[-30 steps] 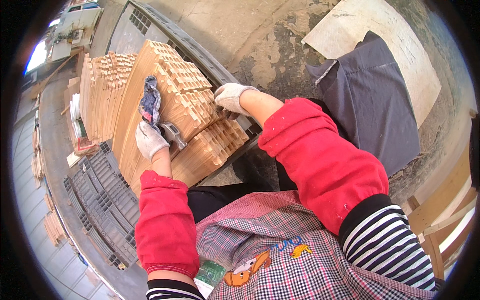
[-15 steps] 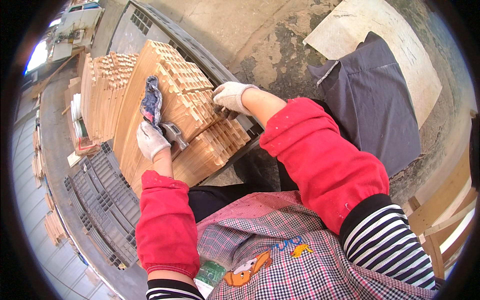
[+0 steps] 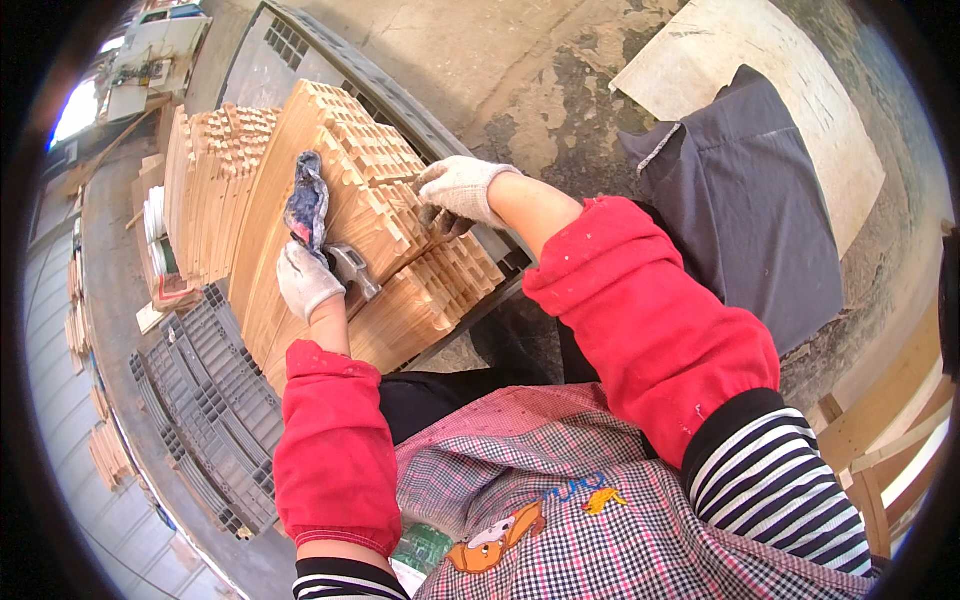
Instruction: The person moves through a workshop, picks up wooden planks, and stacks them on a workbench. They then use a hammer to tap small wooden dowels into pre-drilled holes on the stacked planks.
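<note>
On top of the slatted wooden stack (image 3: 330,200), the gloved left hand (image 3: 305,280) wraps its grip tight around a hammer (image 3: 345,268), steel head just beside the knuckles. The gloved right hand (image 3: 455,190) pinches down on the slat ends nearby. Grey plastic crates (image 3: 205,400) lie below-left, a dark cloth (image 3: 740,200) to the right.

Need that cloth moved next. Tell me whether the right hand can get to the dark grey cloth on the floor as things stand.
Probably yes. The right hand rests on the stacked wooden slats, and the dark grey cloth lies spread on bare concrete to its right with nothing between them. Only the arm's reach is uncertain.
</note>
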A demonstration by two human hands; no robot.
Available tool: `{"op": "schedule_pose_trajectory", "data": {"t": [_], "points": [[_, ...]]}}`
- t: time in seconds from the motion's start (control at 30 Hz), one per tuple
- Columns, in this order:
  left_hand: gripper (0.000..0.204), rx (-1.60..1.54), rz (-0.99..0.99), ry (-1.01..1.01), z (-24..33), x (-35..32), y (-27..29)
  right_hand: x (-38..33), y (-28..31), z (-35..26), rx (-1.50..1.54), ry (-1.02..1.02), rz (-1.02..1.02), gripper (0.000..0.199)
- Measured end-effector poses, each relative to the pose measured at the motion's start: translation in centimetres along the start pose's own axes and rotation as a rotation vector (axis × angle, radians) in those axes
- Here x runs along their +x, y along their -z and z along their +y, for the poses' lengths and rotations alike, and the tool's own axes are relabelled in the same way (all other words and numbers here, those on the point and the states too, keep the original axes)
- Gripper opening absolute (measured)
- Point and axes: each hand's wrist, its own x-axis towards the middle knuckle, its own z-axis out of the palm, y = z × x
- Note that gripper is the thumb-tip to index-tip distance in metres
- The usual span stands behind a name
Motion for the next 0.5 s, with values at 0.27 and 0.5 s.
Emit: {"op": "schedule_pose_trajectory", "data": {"t": [0.27, 0.5], "points": [[0.039, -0.041, 0.012, -0.011, -0.17, -0.01, -0.11, 0.49, -0.68, 0.33, -0.073, 0.032, 0.012, 0.035], [0.041, -0.056, -0.033, 0.021, -0.43, 0.17, -0.26, 0.24, -0.54, -0.16, -0.058, 0.092, 0.006, 0.033]]}}
